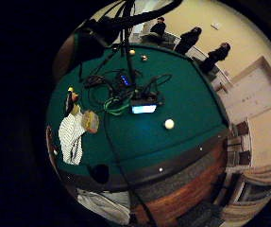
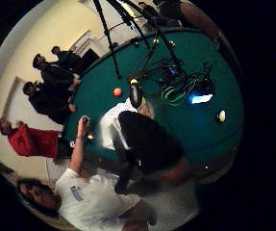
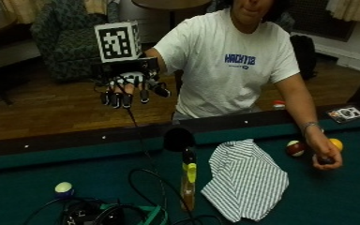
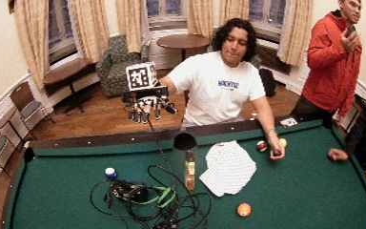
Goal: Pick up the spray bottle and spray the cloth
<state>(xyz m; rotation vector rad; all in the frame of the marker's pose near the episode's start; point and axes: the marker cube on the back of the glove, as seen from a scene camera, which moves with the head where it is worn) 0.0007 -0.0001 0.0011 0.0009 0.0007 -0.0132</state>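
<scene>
Outside view: our grip [image 3: 130, 91] hangs raised, fingers relaxed, empty, well away from the bottle [image 3: 188, 183], which stands on the desk [image 3: 30, 173] just beside the cloth [image 3: 245, 180].
Palm views: cables [image 1: 121, 92] crowd the bottle.
Risk: we judge reaching down could snag them, tipping it.

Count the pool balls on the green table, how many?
4. One blue-and-white ball near the cables, one orange ball below the cloth, one dark red ball and one yellow ball by the bare hand. Others may be hidden.
</scene>
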